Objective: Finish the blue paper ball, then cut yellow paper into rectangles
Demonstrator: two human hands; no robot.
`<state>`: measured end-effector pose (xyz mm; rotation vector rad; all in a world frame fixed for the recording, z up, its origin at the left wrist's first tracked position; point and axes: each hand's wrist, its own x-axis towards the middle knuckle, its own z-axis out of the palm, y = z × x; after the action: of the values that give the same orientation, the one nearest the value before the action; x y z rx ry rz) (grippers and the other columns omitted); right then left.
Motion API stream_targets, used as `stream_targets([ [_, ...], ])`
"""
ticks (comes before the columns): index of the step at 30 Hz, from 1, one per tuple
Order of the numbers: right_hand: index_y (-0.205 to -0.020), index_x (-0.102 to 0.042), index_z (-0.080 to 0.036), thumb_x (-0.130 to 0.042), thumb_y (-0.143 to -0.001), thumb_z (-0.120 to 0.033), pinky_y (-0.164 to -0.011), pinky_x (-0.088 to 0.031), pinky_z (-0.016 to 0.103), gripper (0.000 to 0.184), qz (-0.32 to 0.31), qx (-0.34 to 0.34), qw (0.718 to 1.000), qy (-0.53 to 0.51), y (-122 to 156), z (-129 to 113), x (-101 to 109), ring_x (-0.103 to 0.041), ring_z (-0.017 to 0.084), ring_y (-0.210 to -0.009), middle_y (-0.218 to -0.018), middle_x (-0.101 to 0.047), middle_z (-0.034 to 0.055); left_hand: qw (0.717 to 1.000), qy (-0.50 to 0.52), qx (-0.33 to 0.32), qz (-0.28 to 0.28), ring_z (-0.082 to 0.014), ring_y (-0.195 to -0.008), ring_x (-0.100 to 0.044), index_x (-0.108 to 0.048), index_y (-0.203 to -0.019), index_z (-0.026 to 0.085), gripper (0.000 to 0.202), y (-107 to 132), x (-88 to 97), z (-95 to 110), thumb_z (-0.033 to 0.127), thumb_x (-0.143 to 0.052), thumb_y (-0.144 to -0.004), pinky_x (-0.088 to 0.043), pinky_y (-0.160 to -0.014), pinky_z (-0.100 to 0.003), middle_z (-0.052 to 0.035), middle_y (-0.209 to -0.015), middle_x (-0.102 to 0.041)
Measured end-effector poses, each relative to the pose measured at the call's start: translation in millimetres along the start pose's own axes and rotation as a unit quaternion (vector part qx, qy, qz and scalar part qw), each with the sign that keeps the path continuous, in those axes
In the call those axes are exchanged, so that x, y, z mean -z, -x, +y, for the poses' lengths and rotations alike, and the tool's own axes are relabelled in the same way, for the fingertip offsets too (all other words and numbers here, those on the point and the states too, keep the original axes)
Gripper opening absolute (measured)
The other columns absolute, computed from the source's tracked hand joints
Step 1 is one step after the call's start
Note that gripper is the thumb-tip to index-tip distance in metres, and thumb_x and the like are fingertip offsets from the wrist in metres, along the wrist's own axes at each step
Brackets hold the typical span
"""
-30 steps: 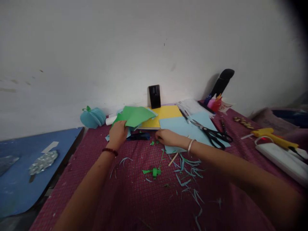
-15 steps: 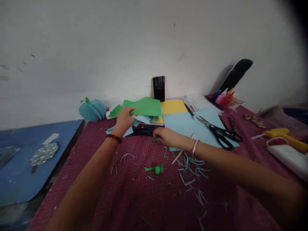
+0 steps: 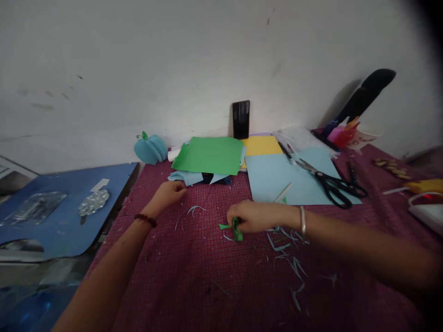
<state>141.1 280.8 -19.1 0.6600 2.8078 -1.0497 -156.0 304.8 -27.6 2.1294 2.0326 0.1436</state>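
My right hand (image 3: pixel 249 216) is closed over the middle of the cloth, its fingers pinching green paper scraps (image 3: pixel 237 230); the hand is slightly blurred. My left hand (image 3: pixel 169 193) hovers by the front left of the paper pile with fingers curled together and nothing visible in them. A green paper sheet (image 3: pixel 211 154) lies flat on top of the pile. Under its front edge, crumpled light blue paper (image 3: pixel 187 177) sticks out. Thin blue paper strips (image 3: pixel 296 267) are strewn near my right forearm, beside a wooden stick (image 3: pixel 284 192).
Black-handled scissors (image 3: pixel 327 182) rest on a light blue sheet (image 3: pixel 268 177). A phone (image 3: pixel 241 120) leans on the wall. A blue paper pumpkin (image 3: pixel 151 148) stands back left, beyond a blue board (image 3: pixel 114 184). At right are a yellow glue gun (image 3: pixel 424 185) and peanut-like pieces (image 3: pixel 392 168).
My left hand has let go of the green sheet, now flat on the pile, and drawn back toward me. My right hand has moved nearer, onto the green scraps. The view has shifted left.
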Motion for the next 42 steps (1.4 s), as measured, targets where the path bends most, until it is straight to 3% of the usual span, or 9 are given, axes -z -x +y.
stream_targets([
  [3,-0.108,-0.064,-0.017,-0.063,-0.081,-0.015,-0.071,-0.044,0.021,0.027,0.000,0.038,0.998,-0.040,26.1,-9.3,0.3,-0.060,0.012,-0.082,-0.103,-0.066,0.0054,0.997,-0.046,0.064,0.025,-0.0259,-0.075,-0.066,-0.067,-0.076,0.018,0.046,1.7,-13.3,13.5,0.059,-0.047,-0.080,-0.047,-0.066,-0.034,-0.0115,-0.077,-0.070],
  [5,-0.107,-0.063,-0.017,-0.059,-0.085,-0.017,-0.072,-0.045,0.022,0.023,0.068,-0.015,0.996,-0.060,44.1,-3.8,1.7,-0.060,0.012,-0.082,-0.100,-0.067,0.0049,0.991,-0.066,0.100,0.053,-0.0319,-0.083,-0.066,-0.066,-0.088,0.014,0.056,-2.2,-21.3,23.8,0.064,-0.041,-0.080,-0.048,-0.069,-0.038,-0.0188,-0.088,-0.070],
  [11,-0.099,-0.064,-0.016,-0.049,-0.089,-0.020,-0.064,-0.043,0.025,0.018,0.244,-0.212,0.946,0.021,95.5,32.2,-5.9,-0.058,0.013,-0.068,-0.085,-0.067,0.0046,0.987,-0.065,0.125,0.077,-0.0327,-0.094,-0.065,-0.062,-0.097,0.012,0.034,-21.1,-36.9,33.1,0.033,-0.038,-0.086,-0.049,-0.074,-0.040,-0.0210,-0.100,-0.068],
  [19,-0.107,-0.061,-0.014,-0.050,-0.089,-0.019,-0.089,-0.043,0.033,0.022,0.232,-0.191,0.936,0.185,103.1,52.8,-30.8,-0.058,0.023,-0.098,-0.103,-0.059,0.0112,0.994,-0.082,0.078,0.009,-0.0247,-0.077,-0.064,-0.060,-0.078,0.019,0.014,2.1,-24.6,3.4,0.024,-0.047,-0.075,-0.046,-0.067,-0.033,-0.0103,-0.080,-0.068],
  [23,-0.096,-0.061,-0.015,-0.045,-0.088,-0.010,-0.080,-0.043,0.032,0.019,0.210,-0.189,0.934,0.218,92.6,46.8,-37.7,-0.057,0.020,-0.086,-0.097,-0.057,0.0107,0.995,-0.080,0.066,0.007,-0.0236,-0.080,-0.065,-0.059,-0.097,0.019,0.023,41.3,-13.8,1.9,0.026,-0.047,-0.078,-0.046,-0.070,-0.032,-0.0067,-0.083,-0.068],
  [27,-0.088,-0.059,-0.015,-0.045,-0.086,-0.009,-0.066,-0.038,0.030,0.016,0.173,-0.195,0.938,0.227,88.6,38.6,-35.0,-0.054,0.017,-0.072,-0.094,-0.059,0.0104,0.994,-0.087,-0.002,0.068,-0.0256,-0.085,-0.064,-0.048,-0.125,0.016,0.042,78.1,-13.8,39.8,0.029,-0.043,-0.086,-0.048,-0.073,-0.037,-0.0113,-0.098,-0.066],
  [34,-0.099,-0.058,-0.018,-0.046,-0.093,-0.024,-0.060,-0.030,0.029,0.015,0.181,-0.176,0.949,0.191,101.6,8.2,-10.8,-0.050,0.015,-0.065,-0.086,-0.060,0.0052,0.968,0.022,-0.243,-0.063,-0.0217,-0.103,-0.060,-0.056,-0.116,0.021,0.032,84.6,-46.0,129.0,0.023,-0.048,-0.086,-0.047,-0.092,-0.035,-0.0079,-0.116,-0.060],
  [39,-0.092,-0.061,-0.017,-0.029,-0.101,-0.039,-0.075,-0.040,0.029,0.040,0.220,-0.084,0.965,0.115,122.1,-16.6,19.8,-0.053,0.016,-0.081,-0.089,-0.057,0.0061,0.970,0.075,-0.230,-0.022,-0.0235,-0.105,-0.059,-0.057,-0.117,0.019,0.033,52.9,-53.9,154.6,0.024,-0.050,-0.086,-0.046,-0.094,-0.038,-0.0091,-0.114,-0.061],
  [42,-0.101,-0.064,-0.018,-0.024,-0.101,-0.045,-0.082,-0.041,0.030,0.049,0.297,-0.069,0.947,0.099,136.4,-19.7,37.6,-0.054,0.017,-0.090,-0.094,-0.057,0.0063,0.977,0.094,-0.192,-0.010,-0.0223,-0.099,-0.061,-0.055,-0.119,0.018,0.037,32.3,-60.2,169.5,0.022,-0.054,-0.082,-0.047,-0.088,-0.036,-0.0105,-0.114,-0.060],
])
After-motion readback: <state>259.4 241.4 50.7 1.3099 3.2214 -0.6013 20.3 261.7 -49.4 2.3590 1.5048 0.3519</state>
